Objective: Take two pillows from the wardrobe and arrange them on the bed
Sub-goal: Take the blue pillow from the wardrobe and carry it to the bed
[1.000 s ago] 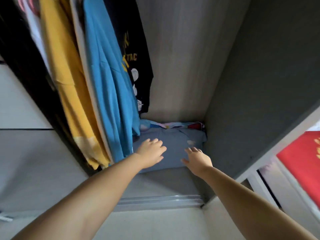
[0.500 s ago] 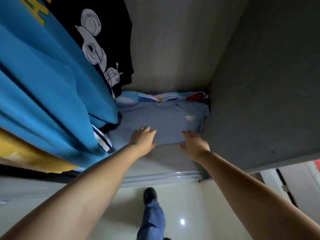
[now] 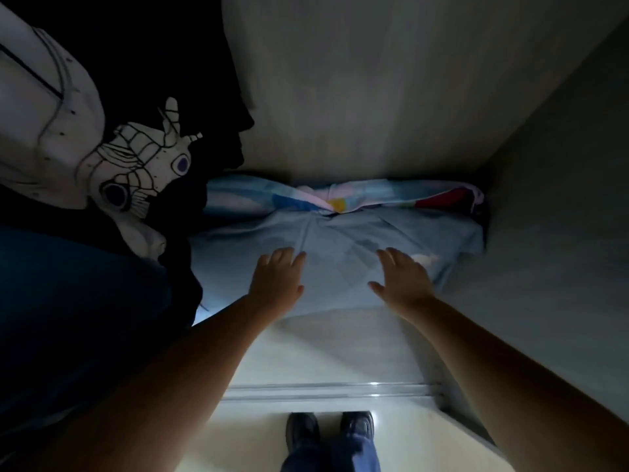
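Both hands are open with flat palms: the left hand (image 3: 277, 279) and right hand (image 3: 403, 281) lie on the blue pillow (image 3: 340, 247) at the wardrobe floor (image 3: 340, 345).

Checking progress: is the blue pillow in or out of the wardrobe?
In. The blue pillow lies on the wardrobe floor against the back wall, both open hands on it.

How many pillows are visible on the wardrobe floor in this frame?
2. A plain blue pillow lies in front under both hands; a multicoloured pillow lies behind it against the back wall. Hanging clothes could hide more at left.
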The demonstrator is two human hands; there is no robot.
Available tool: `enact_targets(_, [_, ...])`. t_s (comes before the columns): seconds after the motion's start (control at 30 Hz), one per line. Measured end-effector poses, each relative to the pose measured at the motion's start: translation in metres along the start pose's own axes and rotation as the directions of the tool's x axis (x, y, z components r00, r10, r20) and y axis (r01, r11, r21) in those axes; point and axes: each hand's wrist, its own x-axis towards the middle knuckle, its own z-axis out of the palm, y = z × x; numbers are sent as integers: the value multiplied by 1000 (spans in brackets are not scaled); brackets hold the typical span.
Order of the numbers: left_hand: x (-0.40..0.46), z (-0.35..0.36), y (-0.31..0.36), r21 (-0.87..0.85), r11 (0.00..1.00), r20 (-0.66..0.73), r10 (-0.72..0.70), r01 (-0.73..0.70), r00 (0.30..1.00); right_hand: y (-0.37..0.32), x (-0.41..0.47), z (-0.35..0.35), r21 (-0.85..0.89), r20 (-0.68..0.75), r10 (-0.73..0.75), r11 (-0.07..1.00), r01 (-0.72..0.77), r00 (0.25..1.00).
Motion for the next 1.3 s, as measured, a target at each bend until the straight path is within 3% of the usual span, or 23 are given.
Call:
enact_targets(0.17, [71,36,-37,55,985,-16,-163,164,986,18,85,14,-98,-129,-38,995,25,991])
enact_targets(0.27, [94,58,-51,36,970,47,-241,239,969,34,113,26,-144,-123,-22,990,4,992])
enact_targets(0.47, [97,90,-53,93,971,7,-222,221,975,42,122,51,-275,-106,-32,961,2,994])
enact_targets(0.67, [93,79,-40,152,976,91,-170,155,981,33,113,42,-310,24,-66,948,70,998])
enact_targets(0.83, [63,74,-31,188,968,136,-194,167,972,38,73,40,-250,109,-57,965,83,992])
enact_targets(0.93, [37,47,-28,230,971,121,-99,69,988,42,28,27,-183,125,-53,980,75,991])
enact_targets(1.0, [22,16,-21,186,983,78,-24,10,997,41,-3,12,-100,130,-11,995,24,991])
enact_targets(1.07, [13,-16,-16,51,999,-52,1,2,999,41,-31,-6,-39,146,43,999,-38,988])
enact_targets(1.13, [6,-49,-9,-23,1000,10,16,-15,1000,41,-58,-20,-7,171,106,994,-106,980])
enact_targets(1.3, [-21,-87,13,157,983,124,77,-97,989,30,-138,-23,57,126,206,975,-214,970])
